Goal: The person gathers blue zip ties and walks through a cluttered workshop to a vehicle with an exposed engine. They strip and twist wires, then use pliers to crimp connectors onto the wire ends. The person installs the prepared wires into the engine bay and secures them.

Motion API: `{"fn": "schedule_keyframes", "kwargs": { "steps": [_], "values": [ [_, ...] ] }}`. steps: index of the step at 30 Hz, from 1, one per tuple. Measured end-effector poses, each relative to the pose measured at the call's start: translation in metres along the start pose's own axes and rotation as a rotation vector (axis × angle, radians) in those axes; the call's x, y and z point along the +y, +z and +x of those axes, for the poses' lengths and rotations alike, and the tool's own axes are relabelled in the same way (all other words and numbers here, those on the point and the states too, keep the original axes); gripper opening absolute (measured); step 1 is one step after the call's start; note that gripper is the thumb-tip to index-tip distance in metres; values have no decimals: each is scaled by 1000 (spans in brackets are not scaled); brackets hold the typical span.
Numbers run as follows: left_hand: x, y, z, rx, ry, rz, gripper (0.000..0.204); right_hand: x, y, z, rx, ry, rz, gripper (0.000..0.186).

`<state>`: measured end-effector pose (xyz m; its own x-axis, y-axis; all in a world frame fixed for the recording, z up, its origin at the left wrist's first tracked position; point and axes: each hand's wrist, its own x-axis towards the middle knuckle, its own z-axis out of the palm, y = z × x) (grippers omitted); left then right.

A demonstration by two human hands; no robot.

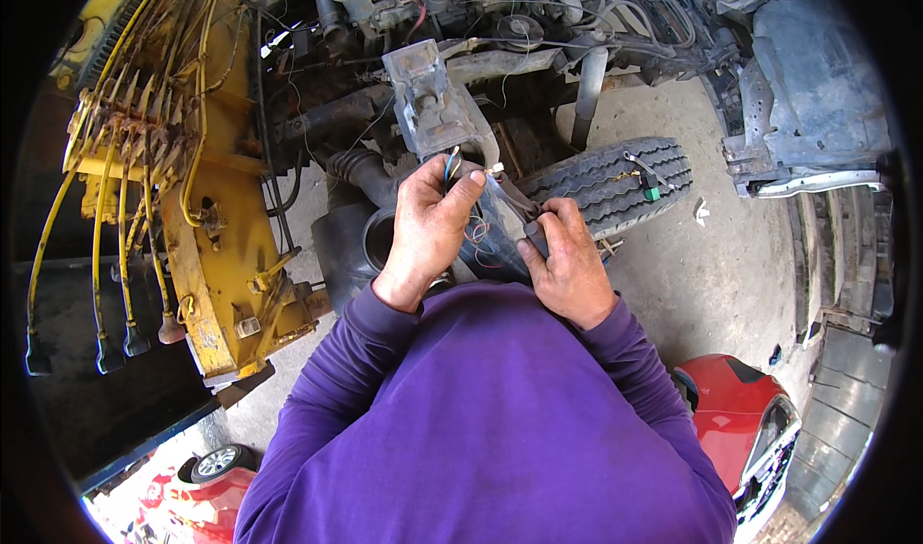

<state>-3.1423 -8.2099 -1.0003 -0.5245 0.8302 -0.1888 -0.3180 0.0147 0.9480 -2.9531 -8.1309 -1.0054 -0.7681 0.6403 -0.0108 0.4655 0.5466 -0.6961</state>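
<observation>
My left hand (428, 232) pinches a small bunch of thin wires (452, 167), one of them blue, with a small white connector (495, 168) beside my thumb. My right hand (567, 260) grips a dark cylindrical object (536, 237), partly hidden by my fingers. Thin red and pale wires (481, 232) hang in loops between my hands over a grey metal beam (500, 222). The beam's upper end carries a weathered bracket (423, 97) just beyond my left hand. A tool and a green item (651, 192) lie on the tyre (601, 179) to the right.
Yellow machinery (221, 275) with hoses stands left. An engine (442, 6) and pipes fill the far side. A black cylindrical housing (341, 241) sits left of my hands. Grey body panels (808, 83) are at right, above a concrete floor (692, 265). Red vehicles (726, 400) stand low at both sides.
</observation>
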Motion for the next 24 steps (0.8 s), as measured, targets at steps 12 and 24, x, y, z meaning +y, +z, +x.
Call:
{"fn": "schedule_keyframes", "kwargs": {
  "steps": [12, 24],
  "values": [
    [-1, 5, -1, 63, 100, 76, 10, -3, 1, -1, -6, -28, 71, 36],
    [-10, 4, 3, 107, 170, 138, 9, -7, 0, 0, -45, 0, 138, 32]
  ]
}}
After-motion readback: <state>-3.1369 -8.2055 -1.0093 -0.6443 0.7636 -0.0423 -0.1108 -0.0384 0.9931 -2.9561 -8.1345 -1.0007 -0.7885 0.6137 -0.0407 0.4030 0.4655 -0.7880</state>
